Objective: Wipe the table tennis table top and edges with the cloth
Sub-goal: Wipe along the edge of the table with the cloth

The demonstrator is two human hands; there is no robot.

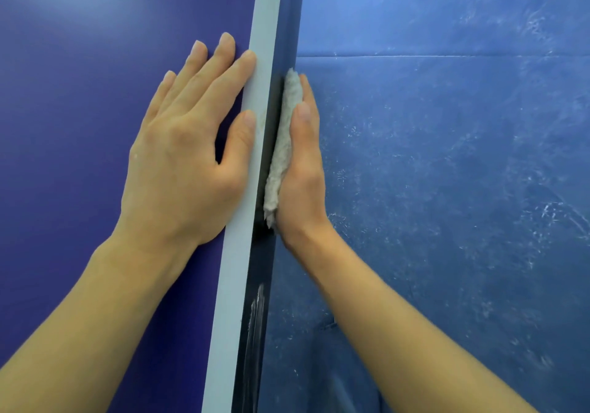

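My left hand point(185, 153) lies flat, fingers straight, on the dark blue table tennis table top point(79, 93), thumb touching its white border stripe point(252, 189). My right hand point(303, 169), fingers straight, presses the fluffy off-white cloth point(282, 144) against the table's dark side edge point(271, 269).

The worktop point(79, 125) is smooth dark blue board with a soft satin sheen. Its pale border stripe point(236, 269) looks matt, faintly stained. The dark edge point(255, 332) is glossy and streaked. The off-white cloth point(282, 144) is fuzzy, nappy fabric. The blue floor point(447, 189) is scuffed with whitish scratches.
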